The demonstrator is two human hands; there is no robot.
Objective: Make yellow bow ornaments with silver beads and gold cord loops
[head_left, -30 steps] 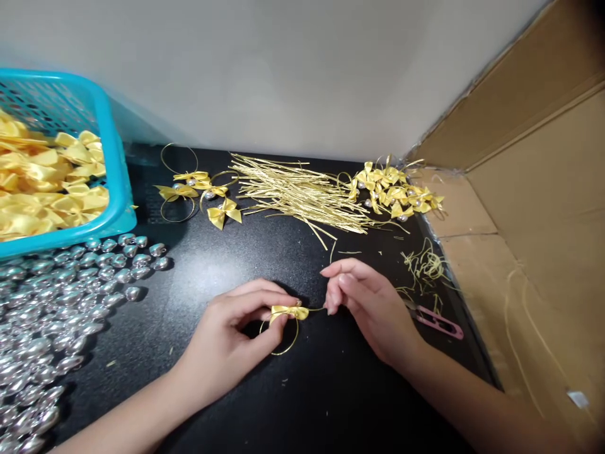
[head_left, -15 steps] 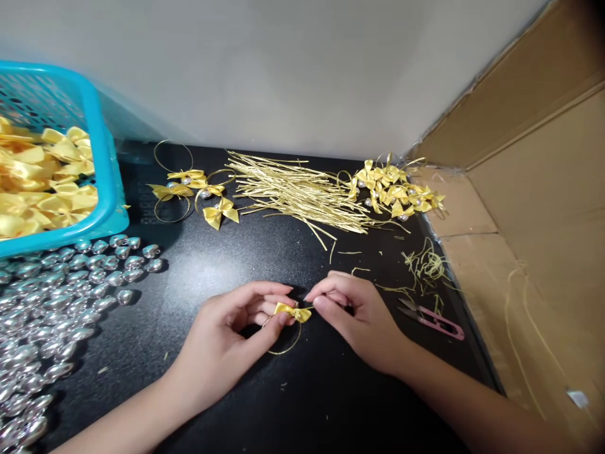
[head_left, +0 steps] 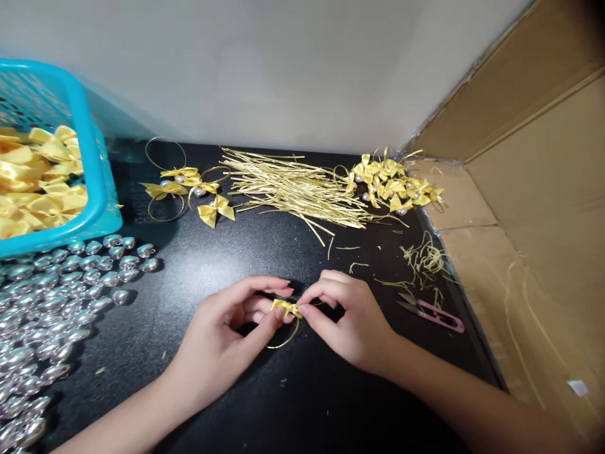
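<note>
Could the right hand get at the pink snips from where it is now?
Probably yes: the pink snips lie in the open on the black table beside the right hand, nothing between; but its fingers pinch the yellow bow.

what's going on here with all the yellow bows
A person is working with both hands on a black table. The left hand pinches a small yellow bow with a gold cord loop hanging from it, and the right hand grips it from the other side. A blue basket of bows and a spread of silver beads sit at the left, loose gold cords and finished bows lie behind, and pink snips rest at the right.
</note>
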